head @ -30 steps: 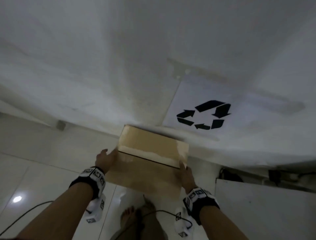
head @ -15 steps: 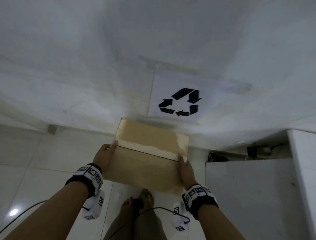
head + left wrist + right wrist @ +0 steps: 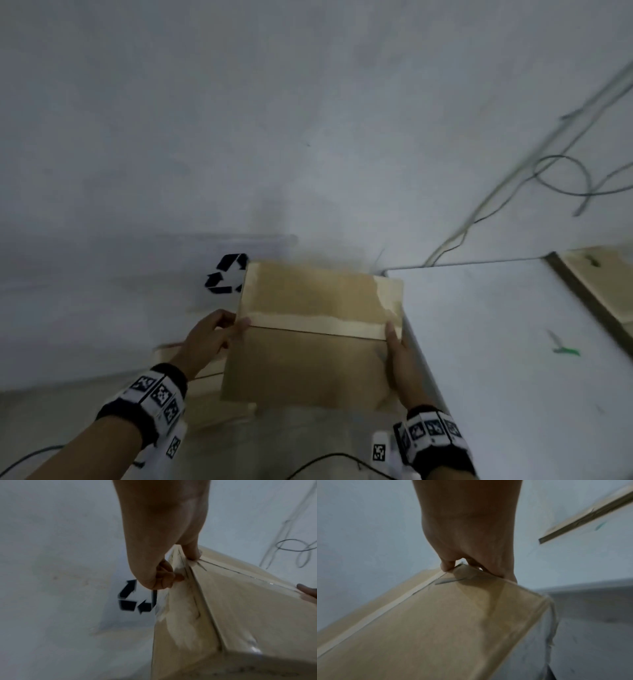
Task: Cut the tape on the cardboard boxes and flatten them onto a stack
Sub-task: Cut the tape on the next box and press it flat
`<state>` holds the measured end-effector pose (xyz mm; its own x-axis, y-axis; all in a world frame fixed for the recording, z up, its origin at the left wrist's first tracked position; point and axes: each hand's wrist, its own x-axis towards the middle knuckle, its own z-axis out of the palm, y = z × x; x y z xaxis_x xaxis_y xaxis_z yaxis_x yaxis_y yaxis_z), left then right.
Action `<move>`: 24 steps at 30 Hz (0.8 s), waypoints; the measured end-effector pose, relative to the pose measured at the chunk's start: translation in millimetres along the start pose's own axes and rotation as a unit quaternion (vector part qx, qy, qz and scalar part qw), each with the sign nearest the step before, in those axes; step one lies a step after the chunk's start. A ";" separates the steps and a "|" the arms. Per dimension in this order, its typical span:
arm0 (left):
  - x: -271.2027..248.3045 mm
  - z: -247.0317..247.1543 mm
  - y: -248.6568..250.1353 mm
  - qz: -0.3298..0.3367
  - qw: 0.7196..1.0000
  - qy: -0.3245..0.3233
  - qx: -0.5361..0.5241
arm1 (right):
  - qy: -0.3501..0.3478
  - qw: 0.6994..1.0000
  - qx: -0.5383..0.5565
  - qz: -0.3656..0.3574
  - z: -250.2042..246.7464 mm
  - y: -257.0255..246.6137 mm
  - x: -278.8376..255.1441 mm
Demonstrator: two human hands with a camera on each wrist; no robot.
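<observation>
A brown cardboard box (image 3: 315, 346), flat-looking with a pale tape strip along its middle seam, is held in the air in front of me. My left hand (image 3: 209, 339) grips its left edge, thumb on top and fingers curled below (image 3: 164, 577). The right hand (image 3: 399, 359) pinches the right edge at the seam (image 3: 452, 566). Low on the left, under the box, lies more brown flat cardboard (image 3: 209, 407), blurred.
A paper recycling sign (image 3: 227, 274) hangs on the white wall just left of the box. A white table (image 3: 513, 342) stands at right, its corner against the box, with a cardboard piece (image 3: 603, 284) and a green scrap (image 3: 567, 351) on it. Cables (image 3: 561, 174) run along the wall.
The view has swung right: the recycling sign now sits left of the box and the white table is close at right. Both hands keep their hold on the box edges.
</observation>
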<state>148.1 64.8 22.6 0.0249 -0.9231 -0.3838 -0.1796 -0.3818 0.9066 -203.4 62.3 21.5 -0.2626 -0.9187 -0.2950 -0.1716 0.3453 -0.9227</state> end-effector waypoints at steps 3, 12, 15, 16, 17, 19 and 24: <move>3.8 38.1 46.8 0.052 0.997 -0.032 0.046 | 0.050 0.998 0.032 -0.022 -59.7 -23.8 -0.8; -13.6 219.8 147.9 0.081 0.991 -0.100 -0.046 | 0.091 0.992 0.043 -0.070 -260.3 -32.1 -29.5; -32.8 293.4 169.0 0.063 0.980 -0.155 -0.105 | 0.103 0.980 0.151 -0.076 -330.0 -8.4 -45.7; -39.3 315.8 174.3 0.059 0.974 -0.181 -0.120 | 0.122 0.972 0.185 -0.083 -353.4 0.2 -50.1; -44.8 336.6 178.8 0.055 0.969 -0.204 -0.125 | 0.133 0.964 0.220 -0.075 -377.0 9.1 -50.9; -50.3 372.8 186.8 0.033 0.962 -0.234 -0.138 | 0.149 0.947 0.283 -0.036 -413.3 18.3 -55.9; -53.8 446.4 199.5 -0.034 0.962 -0.220 -0.157 | 0.117 0.922 0.369 0.018 -469.5 35.4 -53.1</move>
<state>-328.1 59.0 145.9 -0.4058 -0.8128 -0.4179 0.1153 -0.4992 0.8588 -641.3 213.2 121.1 -0.4678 -0.8127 -0.3473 0.5120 0.0711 -0.8560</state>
